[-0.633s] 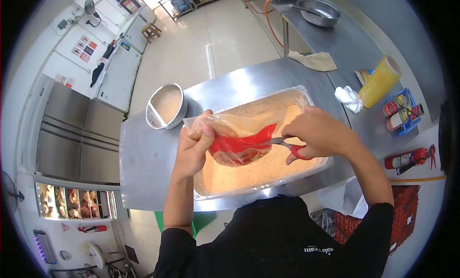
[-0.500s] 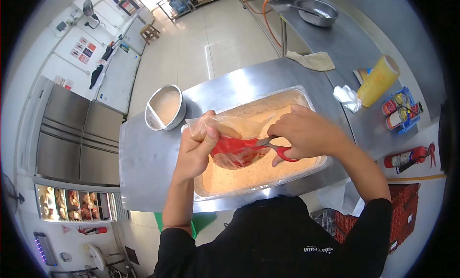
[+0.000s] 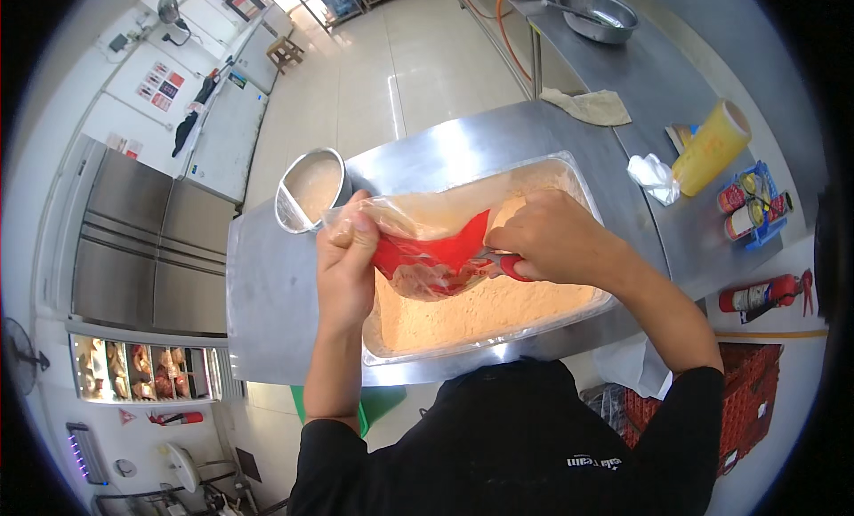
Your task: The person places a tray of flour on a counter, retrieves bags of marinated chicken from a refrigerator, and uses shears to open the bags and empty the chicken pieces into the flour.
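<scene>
Fingers of the right hand are curling tight around the red handle of a red scoop, and the scoop's bowl is sitting inside the mouth of a clear plastic bag (some of the pale orange powder is already showing through the film). The left hand is pinching the bag's rim closed-fisted at its left edge, holding the opening up. Bag and scoop are hanging just above a large clear tub filled with the same orange powder, and the tub is resting on a steel table in front of the person. Just beyond the left hand, a round metal sieve is sitting on the table's far-left corner. Off to the right, on a second steel counter, a crumpled cloth, a yellow roll and a small blue basket of cans are lying well apart from the tub.
</scene>
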Available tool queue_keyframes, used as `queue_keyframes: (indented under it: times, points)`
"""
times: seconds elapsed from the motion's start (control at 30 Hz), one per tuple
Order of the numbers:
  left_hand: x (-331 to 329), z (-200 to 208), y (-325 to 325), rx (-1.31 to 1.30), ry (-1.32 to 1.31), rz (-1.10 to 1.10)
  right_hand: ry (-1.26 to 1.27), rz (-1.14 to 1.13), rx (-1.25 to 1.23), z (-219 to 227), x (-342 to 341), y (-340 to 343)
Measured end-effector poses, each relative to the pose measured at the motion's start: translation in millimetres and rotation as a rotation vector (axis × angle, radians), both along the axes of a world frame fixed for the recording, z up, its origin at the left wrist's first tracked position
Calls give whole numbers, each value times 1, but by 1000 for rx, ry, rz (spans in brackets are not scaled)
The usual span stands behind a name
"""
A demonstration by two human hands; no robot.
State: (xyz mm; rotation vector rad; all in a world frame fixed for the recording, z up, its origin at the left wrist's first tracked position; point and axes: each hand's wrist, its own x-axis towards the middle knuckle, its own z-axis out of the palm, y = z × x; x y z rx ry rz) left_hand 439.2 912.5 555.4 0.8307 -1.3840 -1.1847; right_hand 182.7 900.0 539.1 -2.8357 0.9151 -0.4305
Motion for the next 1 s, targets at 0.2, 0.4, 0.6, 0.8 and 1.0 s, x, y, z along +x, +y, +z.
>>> queue_keyframes:
  times: [0.2,0.4,0.6,0.8,1.0]
  points:
    - [3,-1,-5,182,304,53,-162,-130,225,-9,-37,9]
    - [4,0,-12,285,481,32,-179,-943,197,-75,-141,31]
    - [12,2,-27,345,833,-283,-146,-1215,95,-205,-198,52]
    - [14,10,-27,301,857,-307,107,-1196,357,-268,-233,54]
    - [2,20,-19,265,835,-305,-663,-1066,190,-140,-161,27]
